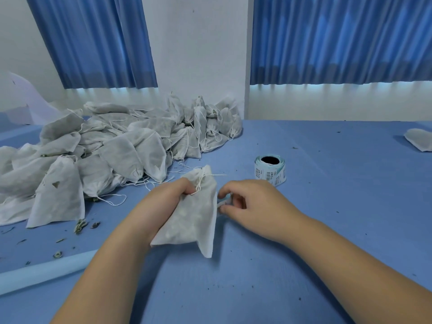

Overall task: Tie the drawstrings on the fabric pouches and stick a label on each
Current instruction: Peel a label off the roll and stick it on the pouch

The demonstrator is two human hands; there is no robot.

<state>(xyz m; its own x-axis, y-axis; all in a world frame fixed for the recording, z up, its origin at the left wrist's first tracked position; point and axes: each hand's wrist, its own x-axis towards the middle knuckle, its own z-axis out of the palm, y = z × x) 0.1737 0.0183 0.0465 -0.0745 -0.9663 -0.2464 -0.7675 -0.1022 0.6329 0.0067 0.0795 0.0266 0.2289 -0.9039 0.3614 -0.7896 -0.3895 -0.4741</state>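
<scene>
- At centre frame, my left hand [163,202] grips a filled fabric pouch [194,218] by its cinched neck. My right hand [253,202] pinches a small pale piece [222,203], likely a label, at the pouch's right edge.
- Labelling appears to be the step in hand; next, the sticker needs pressing flat on the cloth.
- The label roll [270,170] stands just above right. A pouch pile [105,148] fills the left of the blue table [339,230], with blue curtains [339,38] behind.

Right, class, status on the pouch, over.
Left hand grips pouch, neck cinched. Right hand pinches small pale piece, likely label. Label roll beyond, nothing blocking.
</scene>
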